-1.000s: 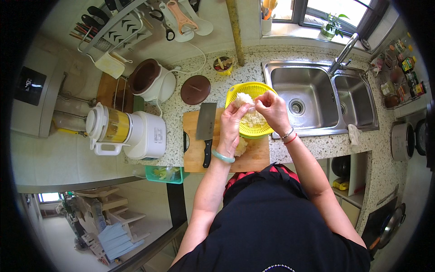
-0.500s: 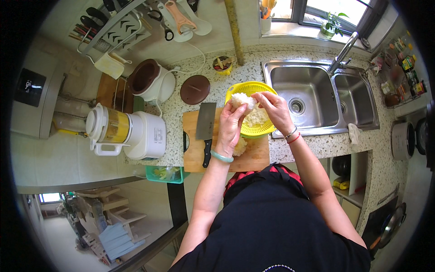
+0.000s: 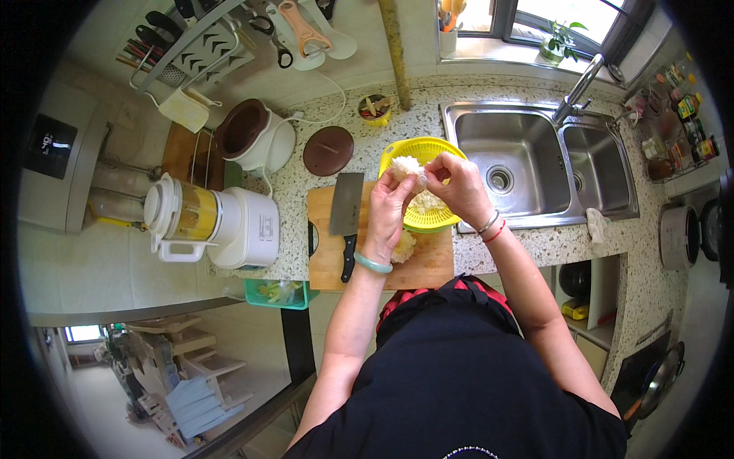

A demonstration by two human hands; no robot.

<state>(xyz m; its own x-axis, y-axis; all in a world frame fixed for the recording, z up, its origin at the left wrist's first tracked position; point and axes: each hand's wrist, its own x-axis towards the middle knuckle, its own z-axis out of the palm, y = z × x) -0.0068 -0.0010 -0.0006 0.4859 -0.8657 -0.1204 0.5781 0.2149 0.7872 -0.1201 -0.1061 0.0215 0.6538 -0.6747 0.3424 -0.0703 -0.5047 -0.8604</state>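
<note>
R hand [image 3: 461, 183] moved slightly L since prev frame, fingers more curled. L hand [image 3: 388, 205] reaches fwd, thumb + fingers gripping white clump [image 3: 406, 164], which sticks out past the tips. R fingertips bunched narrow at clump's R side; can't tell if holding any. Yellow colander [image 3: 436, 146] below, far rim just beyond fingers; sink [image 3: 451, 118] R of R fingers, cleaver [image 3: 347, 200] L of L fingers; bare board [image 3: 434, 266] nearer body.
</note>
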